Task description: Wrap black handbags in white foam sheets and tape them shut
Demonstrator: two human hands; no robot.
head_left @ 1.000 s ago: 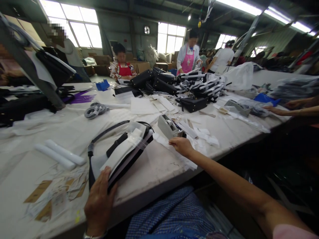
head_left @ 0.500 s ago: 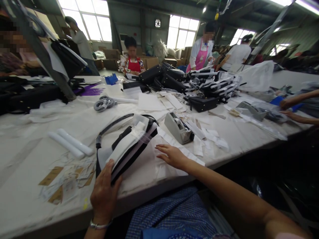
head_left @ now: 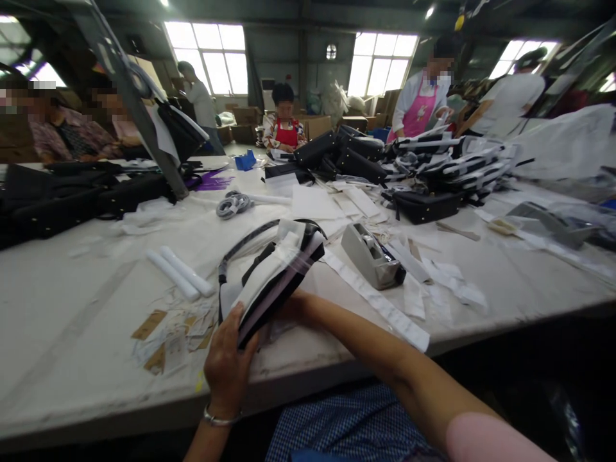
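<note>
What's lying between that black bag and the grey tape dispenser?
A long white paper strip lies flat between the black bag and the grey tape dispenser; the head view shows it.

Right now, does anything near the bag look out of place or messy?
Nothing looks damaged. Loose paper strips lie scattered right of the tape dispenser, and card tags sit in an untidy heap left of the wrapped bag.

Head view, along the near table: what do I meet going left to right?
White foam rolls → wrapped black bag, gripped by the left hand → grey tape dispenser → loose white paper scraps.
</note>
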